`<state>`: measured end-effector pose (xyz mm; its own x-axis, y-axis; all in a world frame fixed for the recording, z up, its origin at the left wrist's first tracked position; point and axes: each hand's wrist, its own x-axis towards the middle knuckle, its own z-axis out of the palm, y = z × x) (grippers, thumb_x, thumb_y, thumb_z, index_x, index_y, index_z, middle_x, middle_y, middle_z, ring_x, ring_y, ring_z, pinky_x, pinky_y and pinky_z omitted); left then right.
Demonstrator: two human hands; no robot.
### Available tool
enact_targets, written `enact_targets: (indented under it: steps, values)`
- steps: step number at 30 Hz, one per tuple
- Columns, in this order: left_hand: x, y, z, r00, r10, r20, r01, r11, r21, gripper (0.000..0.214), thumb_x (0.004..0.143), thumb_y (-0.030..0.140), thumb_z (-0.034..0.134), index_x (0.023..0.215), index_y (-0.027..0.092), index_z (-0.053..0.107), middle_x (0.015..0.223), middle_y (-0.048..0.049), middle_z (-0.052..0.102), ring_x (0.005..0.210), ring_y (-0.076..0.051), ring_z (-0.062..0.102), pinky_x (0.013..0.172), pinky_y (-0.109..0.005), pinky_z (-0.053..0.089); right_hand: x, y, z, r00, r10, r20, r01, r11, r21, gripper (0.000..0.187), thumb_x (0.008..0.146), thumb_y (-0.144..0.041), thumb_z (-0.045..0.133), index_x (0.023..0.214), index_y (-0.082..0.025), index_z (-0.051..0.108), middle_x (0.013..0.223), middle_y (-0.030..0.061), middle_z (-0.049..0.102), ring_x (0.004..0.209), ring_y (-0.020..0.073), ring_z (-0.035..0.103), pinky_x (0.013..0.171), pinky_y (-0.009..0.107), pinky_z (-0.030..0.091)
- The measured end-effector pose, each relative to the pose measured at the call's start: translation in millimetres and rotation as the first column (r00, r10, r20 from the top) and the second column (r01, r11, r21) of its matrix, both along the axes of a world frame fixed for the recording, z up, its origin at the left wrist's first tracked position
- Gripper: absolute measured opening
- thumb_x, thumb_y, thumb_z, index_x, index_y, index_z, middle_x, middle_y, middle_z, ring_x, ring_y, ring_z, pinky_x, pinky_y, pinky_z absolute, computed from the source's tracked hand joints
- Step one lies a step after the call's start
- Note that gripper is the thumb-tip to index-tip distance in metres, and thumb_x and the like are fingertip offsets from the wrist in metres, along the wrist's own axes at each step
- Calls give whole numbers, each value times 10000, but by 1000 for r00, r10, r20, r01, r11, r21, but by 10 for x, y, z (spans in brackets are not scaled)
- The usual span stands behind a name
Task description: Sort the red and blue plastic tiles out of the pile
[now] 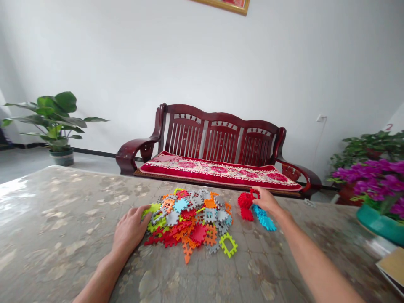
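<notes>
A heap of interlocking plastic tiles (192, 219) in red, orange, lime green, grey and light blue lies on the table in front of me. My left hand (131, 227) rests palm down at the heap's left side, its fingertips touching a lime green tile (153, 208). To the right of the heap, my right hand (265, 200) pinches a red tile (253, 192) with a hole in it. Below those fingers are a small pile of red tiles (245, 205) and a row of blue tiles (265, 219).
The table (63, 235) has a patterned, glossy cover. Beyond it stands a dark wooden bench (217, 134) with a red floral cushion (221, 170). A teal pot (378, 225) of purple flowers (375, 181) sits at the right, near a box-like object (393, 267). A potted plant (59, 122) stands at left.
</notes>
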<state>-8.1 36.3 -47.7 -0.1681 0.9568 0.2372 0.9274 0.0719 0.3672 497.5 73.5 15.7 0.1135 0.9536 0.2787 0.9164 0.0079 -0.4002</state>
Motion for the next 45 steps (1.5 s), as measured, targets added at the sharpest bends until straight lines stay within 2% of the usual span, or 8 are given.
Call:
enact_targets:
  steps: [11, 20, 24, 28, 33, 36, 39, 45]
  values:
    - [-26, 31, -48, 1000, -17, 3, 17, 999, -30, 466, 929, 425, 322, 1252, 257, 613, 1239, -98, 632, 1133, -293, 589, 968, -407, 428, 30, 176, -14, 993, 94, 68, -89, 993, -71, 638, 615, -102, 662, 1247, -173, 611, 1278, 95, 638, 1190, 245, 563, 1040, 353, 396]
    - [-27, 27, -31, 1000, -20, -5, 20, 998, -53, 471, 933, 420, 310, 1264, 255, 601, 1253, -90, 624, 1142, -283, 583, 963, -391, 429, -1, 228, -83, 992, 96, 79, -88, 991, -99, 735, 548, -132, 728, 1267, -194, 591, 1333, 106, 595, 1221, 269, 544, 1042, 374, 400]
    - [-26, 25, -32, 1000, -16, 7, 16, 999, -46, 470, 931, 425, 316, 1264, 255, 602, 1249, -95, 621, 1133, -293, 585, 957, -404, 433, -21, 240, -110, 992, 102, 72, -94, 990, -106, 736, 577, -116, 699, 1295, -189, 560, 1311, 113, 607, 1185, 244, 579, 1011, 357, 433]
    - [-19, 17, -34, 1000, -14, 17, 15, 1000, -25, 457, 929, 423, 339, 1250, 255, 616, 1222, -100, 634, 1100, -287, 603, 949, -401, 441, -62, 224, -110, 990, 126, 67, -120, 988, -93, 734, 595, -100, 667, 1313, -189, 540, 1298, 110, 614, 1167, 234, 594, 998, 351, 445]
    - [18, -19, 23, 1000, 0, 12, 0, 1000, -12, 425, 924, 384, 372, 1234, 252, 630, 1209, -88, 646, 1105, -265, 608, 955, -376, 445, -177, 132, -54, 987, 99, 123, -99, 995, -12, 698, 609, -140, 668, 1297, -186, 565, 1331, 126, 583, 1240, 285, 527, 1069, 412, 377]
    - [43, -40, 60, 1000, 8, 7, -8, 1000, -14, 411, 924, 366, 379, 1228, 258, 634, 1200, -82, 650, 1106, -259, 609, 957, -373, 444, -386, 44, -32, 986, 83, 142, -101, 987, 122, 594, 663, -142, 609, 1255, -190, 601, 1293, 111, 609, 1227, 268, 529, 1076, 411, 369]
    - [56, -50, 70, 1000, 6, 9, -6, 1000, -7, 407, 927, 363, 382, 1228, 256, 634, 1196, -82, 652, 1100, -259, 611, 956, -374, 444, -762, -88, -44, 983, 169, 68, -180, 957, 227, 498, 696, -124, 556, 1182, -188, 640, 1226, 95, 648, 1168, 235, 566, 1057, 405, 394]
    - [63, -54, 58, 1000, 8, 27, -8, 1000, -9, 401, 930, 362, 385, 1226, 251, 631, 1212, -95, 642, 1109, -267, 599, 970, -390, 430, -1791, -520, -92, 899, 436, -25, -418, 875, 243, 326, 738, -73, 562, 986, -233, 698, 1026, 39, 709, 1019, 206, 607, 952, 394, 458]
